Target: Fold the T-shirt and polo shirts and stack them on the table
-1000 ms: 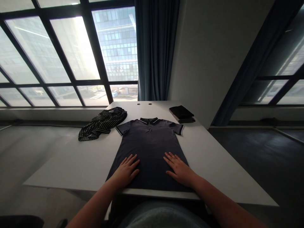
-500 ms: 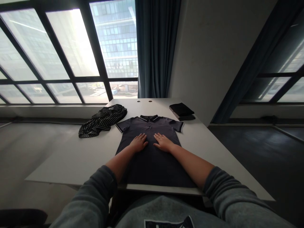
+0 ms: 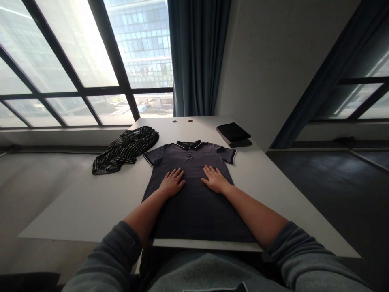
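Observation:
A dark grey polo shirt (image 3: pixel 194 211) lies spread face up on the white table, its collar at the far end and its hem along the near edge. Both short sleeves point outward, with black and white trim. My left hand (image 3: pixel 172 182) rests flat on the left of the shirt's chest, fingers apart. On the right of the chest lies my right hand (image 3: pixel 215 179), palm down with fingers stretched out. Neither hand grips the cloth.
A crumpled black shirt with white stripes (image 3: pixel 126 149) lies on the table's left side. Folded dark clothes (image 3: pixel 233 134) are stacked at the back right. The white table (image 3: pixel 291 219) stands before a window and a blue curtain (image 3: pixel 199 61).
My hands have slid apart across the shirt, the left one to the left and the right one to the right. The view has tilted down slightly.

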Motion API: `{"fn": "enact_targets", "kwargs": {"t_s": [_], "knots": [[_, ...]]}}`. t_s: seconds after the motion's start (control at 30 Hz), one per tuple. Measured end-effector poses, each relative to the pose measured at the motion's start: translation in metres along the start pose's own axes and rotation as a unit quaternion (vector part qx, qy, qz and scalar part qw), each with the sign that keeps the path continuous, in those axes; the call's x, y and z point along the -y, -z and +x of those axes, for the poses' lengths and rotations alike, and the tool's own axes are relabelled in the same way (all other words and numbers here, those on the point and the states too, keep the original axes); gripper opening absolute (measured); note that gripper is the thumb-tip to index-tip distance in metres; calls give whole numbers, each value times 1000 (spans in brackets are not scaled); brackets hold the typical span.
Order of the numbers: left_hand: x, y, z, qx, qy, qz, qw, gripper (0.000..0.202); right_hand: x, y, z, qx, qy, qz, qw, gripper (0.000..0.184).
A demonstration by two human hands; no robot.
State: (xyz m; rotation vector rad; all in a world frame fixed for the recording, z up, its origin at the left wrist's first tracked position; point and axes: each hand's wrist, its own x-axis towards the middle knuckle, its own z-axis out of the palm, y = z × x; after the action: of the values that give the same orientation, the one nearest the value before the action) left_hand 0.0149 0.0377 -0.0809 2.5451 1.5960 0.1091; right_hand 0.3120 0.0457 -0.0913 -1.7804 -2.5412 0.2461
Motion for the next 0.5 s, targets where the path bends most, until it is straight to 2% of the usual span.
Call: {"fn": "enact_targets", "kwargs": {"t_s": [0.2, 0.37, 0.5], "knots": [[32, 1, -14, -8, 76, 8, 997, 69, -19, -1, -4, -17, -27, -6, 999, 85], [56, -2, -26, -17, 117, 13, 993, 70, -18, -1, -4, -16, -29, -9, 999, 86], [68, -4, -32, -20, 131, 19, 991, 70, -17, 2, -5, -14, -32, -10, 999, 86]]}}
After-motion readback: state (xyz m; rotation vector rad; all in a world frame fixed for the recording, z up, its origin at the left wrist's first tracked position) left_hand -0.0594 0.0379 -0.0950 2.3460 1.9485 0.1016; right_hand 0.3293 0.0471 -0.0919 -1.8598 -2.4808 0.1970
